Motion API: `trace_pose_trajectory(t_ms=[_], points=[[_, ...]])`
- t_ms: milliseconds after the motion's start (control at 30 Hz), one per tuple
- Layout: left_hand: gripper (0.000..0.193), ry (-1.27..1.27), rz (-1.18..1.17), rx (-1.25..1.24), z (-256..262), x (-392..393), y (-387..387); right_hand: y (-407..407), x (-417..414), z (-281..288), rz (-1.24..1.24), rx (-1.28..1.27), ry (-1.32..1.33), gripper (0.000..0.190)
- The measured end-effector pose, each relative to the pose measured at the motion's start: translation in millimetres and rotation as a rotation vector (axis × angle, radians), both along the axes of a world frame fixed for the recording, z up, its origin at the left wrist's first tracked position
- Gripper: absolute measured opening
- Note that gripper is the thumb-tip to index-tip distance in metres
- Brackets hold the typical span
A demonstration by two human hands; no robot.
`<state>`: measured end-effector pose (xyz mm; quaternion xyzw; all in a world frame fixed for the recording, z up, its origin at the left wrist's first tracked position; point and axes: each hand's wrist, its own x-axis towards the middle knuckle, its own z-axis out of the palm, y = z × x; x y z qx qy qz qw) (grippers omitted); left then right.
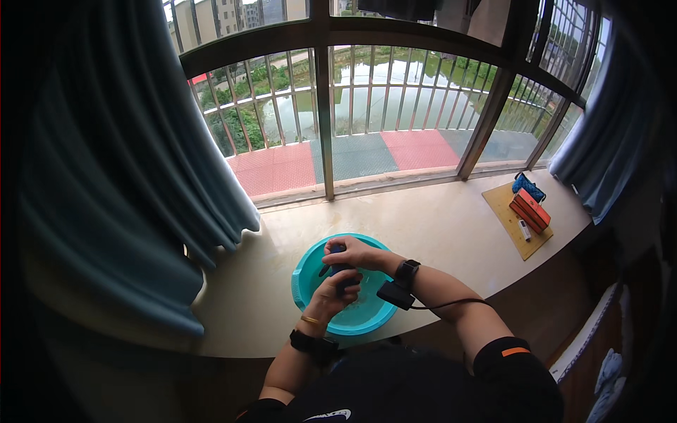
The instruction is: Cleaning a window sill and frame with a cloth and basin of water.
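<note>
A turquoise plastic basin (370, 320) with some water in it stands on the pale windowsill ledge in front of me. Over it, both hands grip a dark blue, wet-looking piece of cloth (338, 268), bunched between them. My left hand (334, 292) is closed round its lower part, and my right hand (346, 253) holds the upper part. A dark end of it sticks out to the left of the hands. The fingers hide much of it, so its exact kind cannot be told.
At the right of the stone ledge (423, 222), a tan board (497, 203) bears a red-orange purse (530, 210), a blue pouch (529, 186) and a small white item (524, 230). Blue curtains (174, 211) hang at both sides of the barred window. A cable runs along my right forearm.
</note>
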<state>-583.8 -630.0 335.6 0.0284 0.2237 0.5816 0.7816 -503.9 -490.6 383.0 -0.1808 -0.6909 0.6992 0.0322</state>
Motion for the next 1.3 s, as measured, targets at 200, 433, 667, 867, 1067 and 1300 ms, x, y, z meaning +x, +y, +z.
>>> trace_pose_trajectory(t_ms=[200,433,667,867,1067,1300], points=[[0.016,0.594,0.186,-0.139,-48,7,-2,-15,-23,-61,-0.041,0.559,-0.096,0.03],[0.03,1.43,0.524,0.011,-151,20,15,-38,-25,-123,-0.275,0.713,-0.37,0.021],[0.058,1.632,0.341,-0.148,-165,39,17,-44,-17,-137,-0.372,0.636,-0.605,0.029],[0.061,1.668,0.096,-0.176,-166,43,10,-39,-10,-141,-0.492,0.396,-0.699,0.025],[0.056,1.748,-0.005,0.008,-175,46,3,-51,-1,-133,-0.499,0.402,-0.726,0.025],[0.074,1.674,-0.018,-0.156,-153,49,4,-51,0,-136,-0.603,0.363,-0.741,0.025]])
